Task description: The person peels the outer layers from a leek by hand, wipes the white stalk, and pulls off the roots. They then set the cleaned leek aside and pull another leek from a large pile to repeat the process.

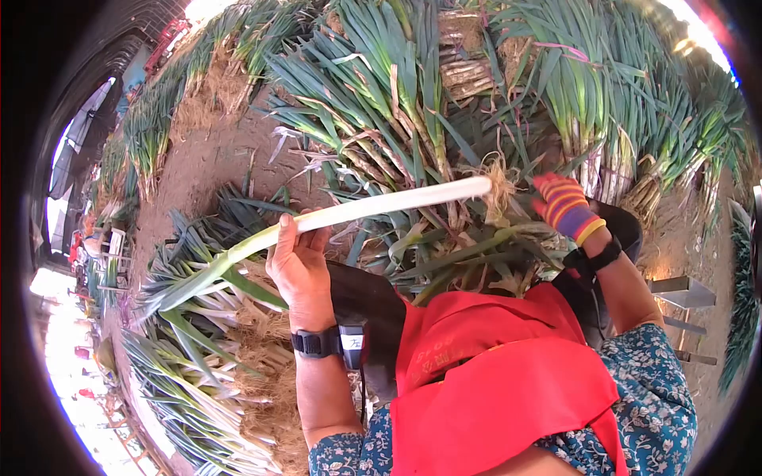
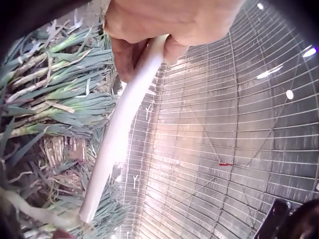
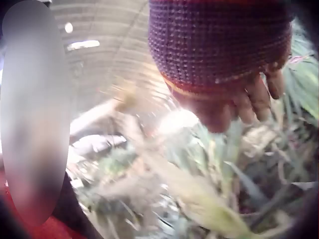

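Observation:
My bare left hand point(image 1: 303, 274) grips a long leek point(image 1: 389, 204) around the pale green part of its stalk, thumb on one side and fingers on the other. The leek's green leaves point(image 1: 186, 289) trail off to the left, while its white shank reaches right to a tuft of brown roots point(image 1: 498, 186). In the left wrist view the smooth white shank point(image 2: 117, 134) slants down from the fingers. My right hand point(image 1: 567, 210), in a striped half-finger glove, is just right of the roots, fingers loosely bent and holding nothing. A peeled leaf point(image 3: 199, 199) hangs below the root end, blurred.
Bundled leeks point(image 1: 381, 95) stand in front, with more tied bundles point(image 1: 591, 103) at the right. White-stemmed leeks point(image 1: 198, 397) lie piled on the left. Loose leaves point(image 1: 468, 254) lie before the red apron point(image 1: 500, 397). A metal stool point(image 1: 683, 292) stands at the right.

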